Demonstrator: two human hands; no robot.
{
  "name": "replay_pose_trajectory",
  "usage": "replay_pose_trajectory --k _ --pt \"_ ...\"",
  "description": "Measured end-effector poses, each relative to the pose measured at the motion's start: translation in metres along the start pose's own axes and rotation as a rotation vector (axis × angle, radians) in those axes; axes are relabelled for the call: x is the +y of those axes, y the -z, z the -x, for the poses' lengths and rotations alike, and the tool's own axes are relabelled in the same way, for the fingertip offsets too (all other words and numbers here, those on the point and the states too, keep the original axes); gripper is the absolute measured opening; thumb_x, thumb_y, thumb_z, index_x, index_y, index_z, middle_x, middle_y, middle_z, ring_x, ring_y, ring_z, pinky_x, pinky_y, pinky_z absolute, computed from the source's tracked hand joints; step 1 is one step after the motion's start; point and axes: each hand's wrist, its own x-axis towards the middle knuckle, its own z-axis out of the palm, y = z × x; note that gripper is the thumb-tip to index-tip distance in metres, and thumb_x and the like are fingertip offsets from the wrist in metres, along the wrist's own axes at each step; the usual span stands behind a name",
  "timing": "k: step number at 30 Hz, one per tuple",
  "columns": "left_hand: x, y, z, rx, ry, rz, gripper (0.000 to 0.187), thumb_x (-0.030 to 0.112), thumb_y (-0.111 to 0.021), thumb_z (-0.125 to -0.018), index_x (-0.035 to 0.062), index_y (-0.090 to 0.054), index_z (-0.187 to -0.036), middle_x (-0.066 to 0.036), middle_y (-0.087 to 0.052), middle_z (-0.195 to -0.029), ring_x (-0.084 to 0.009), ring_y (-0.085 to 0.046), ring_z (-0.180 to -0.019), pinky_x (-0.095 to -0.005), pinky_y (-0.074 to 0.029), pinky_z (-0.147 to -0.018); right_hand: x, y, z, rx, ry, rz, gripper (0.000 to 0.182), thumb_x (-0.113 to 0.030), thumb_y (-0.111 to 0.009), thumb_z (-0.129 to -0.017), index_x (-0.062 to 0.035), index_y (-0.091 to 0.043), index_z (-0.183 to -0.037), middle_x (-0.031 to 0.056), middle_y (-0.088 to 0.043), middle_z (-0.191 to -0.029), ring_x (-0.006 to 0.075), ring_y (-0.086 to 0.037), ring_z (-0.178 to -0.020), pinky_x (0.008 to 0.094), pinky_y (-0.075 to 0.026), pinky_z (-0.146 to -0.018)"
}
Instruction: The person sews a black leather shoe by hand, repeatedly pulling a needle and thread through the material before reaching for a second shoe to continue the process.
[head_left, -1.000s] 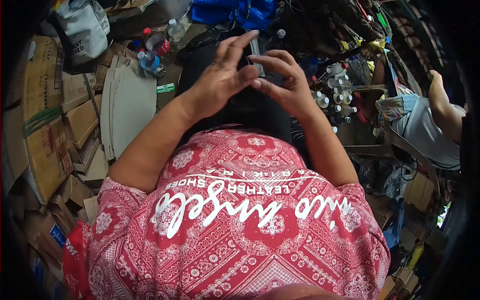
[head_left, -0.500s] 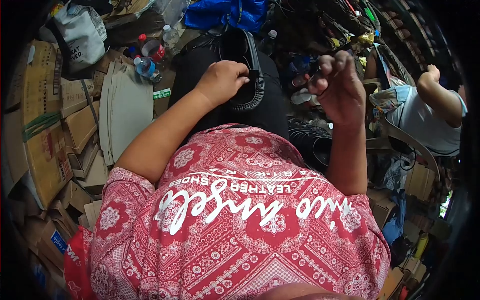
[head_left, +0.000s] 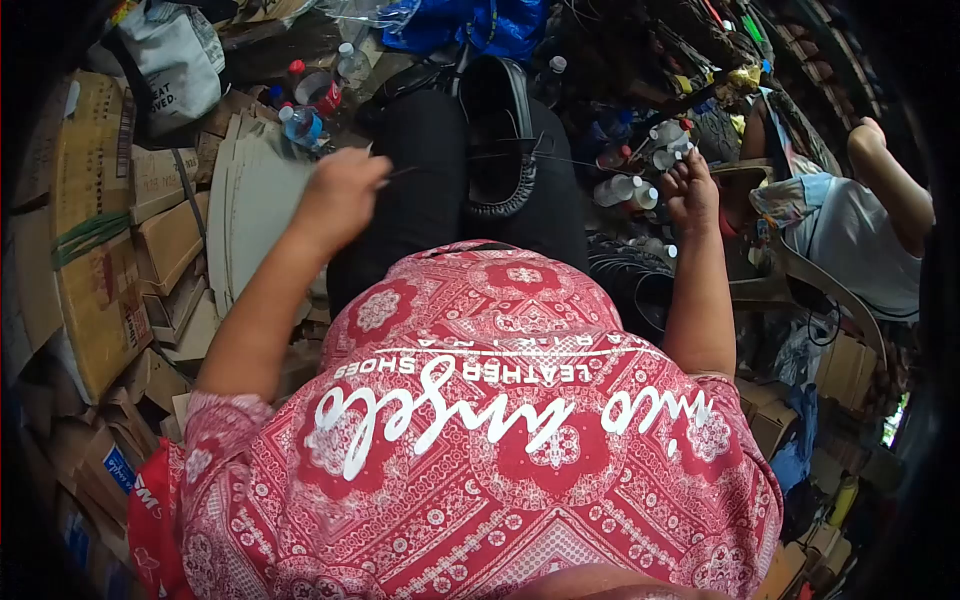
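Note:
A black leather shoe (head_left: 499, 190) with a gathered, stitched edge rests across my lap, its opening facing up. My left hand (head_left: 345, 195) is out to the left of the shoe, fingers pinched and somewhat blurred; a short stretch of dark thread shows just beside its fingertips. On the other side, my right hand (head_left: 692, 190) is raised with curled fingers closed on a thread (head_left: 575, 161), which runs taut back to the shoe's edge. Both hands are apart from the shoe itself.
Cardboard pieces (head_left: 85, 240) are stacked on the left. Plastic bottles (head_left: 302, 125) stand ahead, with more bottles (head_left: 620, 190) at the right. More black shoes (head_left: 640, 285) lie beside my right leg. Another person in a white shirt (head_left: 865, 245) sits at far right.
My left hand has left the shoe and moved out to the left. My right hand has dropped slightly and its fingers have closed. The thread now stretches across the shoe.

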Motion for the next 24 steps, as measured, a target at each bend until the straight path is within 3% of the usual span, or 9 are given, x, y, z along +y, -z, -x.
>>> replay_pose_trajectory --k 2,5,10,13,15,17,18,21,24 --pt "-0.019 0.016 0.017 -0.013 0.075 -0.021 0.005 0.004 -0.063 -0.079 0.0037 -0.06 -0.083 -0.008 -0.058 -0.077 -0.0273 -0.057 -0.077 -0.0368 -0.045 -0.07 0.006 0.003 0.0 -0.035 -0.092 0.014 0.013 -0.025 -0.055 -0.095 -0.0124 -0.054 -0.09 -0.005 -0.038 -0.062 0.0072 -0.033 -0.05 0.023 -0.03 -0.048" --pt "-0.016 0.028 0.01 0.174 0.432 0.787 0.01 0.012 -0.063 -0.089 0.0034 -0.065 -0.094 -0.001 -0.064 -0.088 -0.0109 -0.059 -0.086 -0.0256 -0.046 -0.08 0.009 -0.016 -0.002 0.206 -0.09 0.049 0.013 -0.024 -0.055 -0.095 -0.0124 -0.055 -0.09 -0.0047 -0.04 -0.062 0.0071 -0.036 -0.05 0.0227 -0.032 -0.048" --pt "0.026 0.01 -0.052 0.427 0.245 1.821 0.008 0.017 -0.059 -0.091 0.0091 -0.06 -0.092 -0.008 -0.063 -0.09 -0.0226 -0.063 -0.083 -0.0367 -0.05 -0.079 0.022 -0.008 -0.001 0.146 -0.143 0.176 0.019 -0.031 -0.061 -0.09 -0.0128 -0.06 -0.097 -0.0008 -0.058 -0.086 0.0118 -0.052 -0.072 0.0252 -0.039 -0.06" --pt "0.022 0.004 -0.057 0.218 0.281 2.144 0.012 0.019 -0.055 -0.094 0.0104 -0.057 -0.086 -0.005 -0.06 -0.081 -0.0199 -0.059 -0.075 -0.0337 -0.049 -0.073 0.023 0.002 0.003 0.115 -0.157 0.225 0.018 -0.031 -0.059 -0.091 -0.0138 -0.06 -0.096 -0.0008 -0.059 -0.087 0.0116 -0.052 -0.071 0.0271 -0.04 -0.061" --pt "-0.03 -0.011 -0.043 0.23 0.309 1.893 0.016 0.027 -0.052 -0.095 0.0145 -0.052 -0.085 0.002 -0.044 -0.067 -0.0093 -0.041 -0.056 -0.025 -0.036 -0.058 0.022 0.001 0.006 0.156 -0.119 0.263 0.019 -0.031 -0.059 -0.091 -0.0134 -0.06 -0.097 -0.0007 -0.059 -0.087 0.0112 -0.052 -0.071 0.0268 -0.039 -0.059" --pt "-0.072 0.002 -0.019 0.643 0.614 1.547 0.013 0.022 -0.053 -0.095 0.0152 -0.053 -0.084 0.006 -0.04 -0.064 -0.0035 -0.036 -0.053 -0.0196 -0.03 -0.052 0.021 -0.003 0.013 0.2 -0.08 0.301 0.019 -0.031 -0.058 -0.092 -0.013 -0.061 -0.098 -0.0006 -0.059 -0.087 0.0107 -0.051 -0.072 0.0264 -0.039 -0.058" --pt "-0.115 0.0 0.005 0.513 0.306 1.773 0.009 0.019 -0.054 -0.094 0.0142 -0.055 -0.087 0.007 -0.042 -0.067 -0.0031 -0.036 -0.054 -0.02 -0.03 -0.05 0.024 -0.007 0.017 0.15 -0.009 0.488 0.021 -0.031 -0.058 -0.092 -0.0118 -0.061 -0.099 -0.0004 -0.059 -0.087 0.0098 -0.051 -0.071 0.0259 -0.039 -0.057" --pt "-0.068 -0.007 -0.01 0.577 0.643 1.358 0.007 0.019 -0.055 -0.094 0.0131 -0.056 -0.09 0.007 -0.045 -0.07 -0.002 -0.034 -0.054 -0.0193 -0.029 -0.051 0.022 -0.038 0.026 0.138 -0.121 0.615 0.024 -0.027 -0.056 -0.093 -0.0086 -0.063 -0.105 -0.0003 -0.059 -0.086 0.0079 -0.048 -0.069 0.0232 -0.038 -0.06" --pt "-0.018 -0.015 -0.038 0.202 0.372 0.84 0.02 0.014 -0.066 -0.085 0.0051 -0.065 -0.103 -0.003 -0.062 -0.096 -0.0123 -0.057 -0.093 -0.026 -0.045 -0.084 0.026 -0.057 0.033 -0.109 -0.084 0.806 0.024 -0.021 -0.06 -0.091 -0.0074 -0.065 -0.11 -0.0008 -0.061 -0.089 0.0081 -0.053 -0.074 0.0222 -0.042 -0.065"
